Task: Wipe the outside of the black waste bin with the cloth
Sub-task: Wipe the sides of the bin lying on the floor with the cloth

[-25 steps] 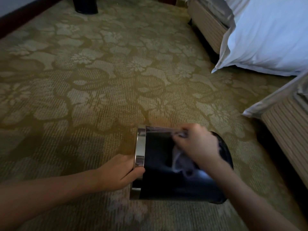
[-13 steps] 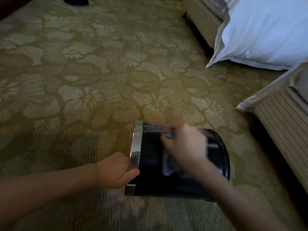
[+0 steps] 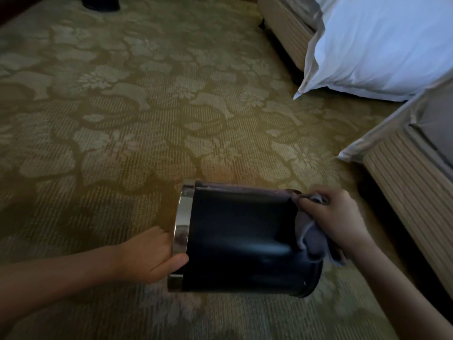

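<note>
The black waste bin (image 3: 240,239) lies on its side on the carpet, its silver rim band pointing left and its base to the right. My left hand (image 3: 153,256) grips that silver rim, thumb on the outside. My right hand (image 3: 331,217) is at the bin's base end, closed on a grey cloth (image 3: 312,238) that is pressed against the bin's right edge and hangs down over the base.
A green floral carpet (image 3: 147,119) covers the floor. A white pillow (image 3: 377,47) leans off a bed base at the top right. A second striped bed base (image 3: 414,192) runs close along the right. A dark object (image 3: 100,2) stands at the top left.
My right hand has slid the cloth from the middle of the bin's side rightward to its base end. My left hand stays on the rim.
</note>
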`<state>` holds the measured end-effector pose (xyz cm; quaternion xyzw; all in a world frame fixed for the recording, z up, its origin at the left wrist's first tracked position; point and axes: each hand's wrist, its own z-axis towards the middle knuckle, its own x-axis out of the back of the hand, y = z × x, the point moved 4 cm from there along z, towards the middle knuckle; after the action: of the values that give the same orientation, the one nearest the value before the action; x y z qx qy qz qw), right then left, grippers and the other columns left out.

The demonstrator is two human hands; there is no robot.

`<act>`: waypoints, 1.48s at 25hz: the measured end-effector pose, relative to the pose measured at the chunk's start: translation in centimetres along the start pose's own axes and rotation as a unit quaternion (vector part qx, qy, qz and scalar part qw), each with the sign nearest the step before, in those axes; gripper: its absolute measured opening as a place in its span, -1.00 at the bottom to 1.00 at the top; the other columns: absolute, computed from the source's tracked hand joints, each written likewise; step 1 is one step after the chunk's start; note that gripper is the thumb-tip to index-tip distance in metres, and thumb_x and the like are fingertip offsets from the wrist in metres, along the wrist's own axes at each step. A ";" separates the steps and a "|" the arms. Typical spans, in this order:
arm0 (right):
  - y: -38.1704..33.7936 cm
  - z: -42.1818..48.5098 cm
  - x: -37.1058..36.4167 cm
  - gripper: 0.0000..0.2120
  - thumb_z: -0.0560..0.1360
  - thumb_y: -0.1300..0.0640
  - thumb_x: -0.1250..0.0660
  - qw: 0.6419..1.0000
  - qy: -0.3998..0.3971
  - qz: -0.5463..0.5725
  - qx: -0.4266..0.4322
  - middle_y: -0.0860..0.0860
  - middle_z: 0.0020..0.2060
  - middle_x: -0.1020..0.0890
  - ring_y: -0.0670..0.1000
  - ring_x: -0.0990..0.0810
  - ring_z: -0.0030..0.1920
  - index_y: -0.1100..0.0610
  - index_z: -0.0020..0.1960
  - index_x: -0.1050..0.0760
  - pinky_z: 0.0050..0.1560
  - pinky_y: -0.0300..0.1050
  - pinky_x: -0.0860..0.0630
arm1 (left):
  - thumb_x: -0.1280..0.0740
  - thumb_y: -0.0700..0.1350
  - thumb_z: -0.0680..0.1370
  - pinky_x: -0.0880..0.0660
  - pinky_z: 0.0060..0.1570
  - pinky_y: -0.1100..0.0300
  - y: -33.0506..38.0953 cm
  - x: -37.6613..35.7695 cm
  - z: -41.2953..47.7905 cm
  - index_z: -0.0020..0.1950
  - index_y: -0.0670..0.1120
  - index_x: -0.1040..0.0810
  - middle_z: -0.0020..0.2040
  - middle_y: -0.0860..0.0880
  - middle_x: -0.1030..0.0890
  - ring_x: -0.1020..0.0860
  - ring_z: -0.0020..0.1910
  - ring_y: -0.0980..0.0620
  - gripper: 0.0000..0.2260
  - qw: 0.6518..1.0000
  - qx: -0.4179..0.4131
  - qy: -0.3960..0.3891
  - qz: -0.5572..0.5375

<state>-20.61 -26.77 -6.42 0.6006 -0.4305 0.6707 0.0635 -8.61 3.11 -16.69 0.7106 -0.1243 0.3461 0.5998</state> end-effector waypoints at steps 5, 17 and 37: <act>1.6 -0.1 0.2 -0.86 0.44 0.07 -0.50 0.972 -0.057 0.219 -0.053 0.16 -0.27 -0.72 0.10 -0.68 -0.22 0.13 -0.23 -0.69 -0.19 -0.02 -0.55 | -0.05 0.39 0.51 -0.58 -0.20 -0.05 0.8 2.8 -0.1 -0.12 -0.10 -0.57 -0.24 -0.13 -0.63 -0.63 -0.27 -0.01 -0.41 0.965 0.099 0.186 -0.158; 2.4 1.2 0.6 -0.52 0.14 -0.05 -0.65 0.841 -0.011 0.522 -0.145 0.11 -0.30 -0.67 -0.02 -0.68 -0.37 0.23 -0.12 -0.62 -0.33 -0.18 -0.58 | -0.03 0.10 0.61 -0.50 -0.07 -0.09 3.9 5.2 3.9 -0.02 -0.15 -0.51 -0.12 -0.15 -0.61 -0.59 -0.13 -0.10 -0.60 0.925 0.182 0.273 -0.191; -12.7 -0.7 -13.0 -0.77 0.45 -0.01 -0.38 0.947 0.141 0.041 0.285 -0.04 0.27 -0.50 -0.04 -0.62 0.09 0.03 0.06 -0.63 -0.35 -0.22 -0.48 | -0.32 -0.18 0.57 -0.59 -0.19 0.05 -1.2 1.6 5.5 -0.02 0.02 -0.55 -0.20 0.08 -0.66 -0.64 -0.24 0.15 -0.91 0.978 0.118 0.117 -0.123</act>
<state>-9.93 -12.82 -11.16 0.4748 -0.2327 0.8452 -0.0776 -4.84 -1.40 -16.80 0.7409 0.0765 0.3627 0.5602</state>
